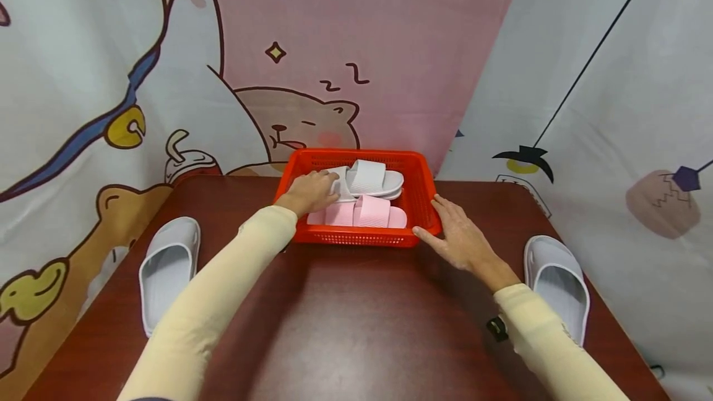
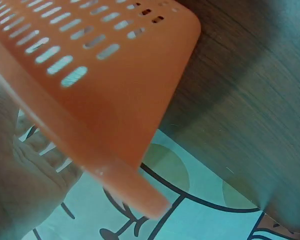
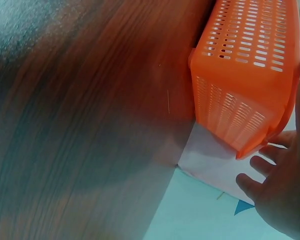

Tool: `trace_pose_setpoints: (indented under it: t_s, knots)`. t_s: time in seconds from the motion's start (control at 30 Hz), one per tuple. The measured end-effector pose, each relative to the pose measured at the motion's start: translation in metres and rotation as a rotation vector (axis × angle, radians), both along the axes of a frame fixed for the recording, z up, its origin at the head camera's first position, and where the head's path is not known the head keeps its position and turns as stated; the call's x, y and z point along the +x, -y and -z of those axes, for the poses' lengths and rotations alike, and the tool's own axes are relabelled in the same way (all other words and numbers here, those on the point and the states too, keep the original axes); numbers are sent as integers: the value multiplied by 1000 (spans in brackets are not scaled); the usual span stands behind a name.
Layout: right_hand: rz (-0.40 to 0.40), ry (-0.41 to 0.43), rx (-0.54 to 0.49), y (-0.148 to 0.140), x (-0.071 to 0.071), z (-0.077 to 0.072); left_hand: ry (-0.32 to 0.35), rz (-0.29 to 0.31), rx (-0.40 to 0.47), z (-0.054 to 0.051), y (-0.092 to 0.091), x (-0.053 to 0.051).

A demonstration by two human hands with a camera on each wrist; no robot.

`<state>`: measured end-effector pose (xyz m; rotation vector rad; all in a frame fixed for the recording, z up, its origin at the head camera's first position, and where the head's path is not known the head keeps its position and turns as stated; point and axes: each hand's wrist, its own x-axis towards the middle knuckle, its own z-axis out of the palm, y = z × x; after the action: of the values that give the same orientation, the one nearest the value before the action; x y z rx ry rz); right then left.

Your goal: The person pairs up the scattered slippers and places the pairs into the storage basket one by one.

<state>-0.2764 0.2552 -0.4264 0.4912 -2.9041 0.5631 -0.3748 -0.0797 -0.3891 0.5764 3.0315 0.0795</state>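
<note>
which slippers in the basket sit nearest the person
The pink slippers, along the near side of the basket. The white slippers lie behind them, toward the far side, with the left hand at their left end.

Two Zs, on pink wall cloth

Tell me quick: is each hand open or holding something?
Left hand: at the white slippers; grip cannot be told.
Right hand: open, at the right end of the red basket.
</note>
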Motion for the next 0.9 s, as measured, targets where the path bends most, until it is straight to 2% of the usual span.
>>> trace_pose_setpoints:
  t_s: [0.17, 0.23, 0.43, 0.63, 0.9]
  knots:
    - [4, -16, 15, -2, 1, 0, -5, 27, 32, -4, 1, 8]
    - [-3, -27, 15, -3, 2, 0, -4, 32, 74, -6, 2, 13]
    - [-31, -69, 26, -4, 5, 3, -7, 55, 216, -17, 6, 37]
    - [-32, -79, 22, -4, 8, 3, -35, 95, 190, -17, 7, 57]
    - [-68, -125, 42, -1, 19, 2, -147, 117, 110, -16, 15, 77]
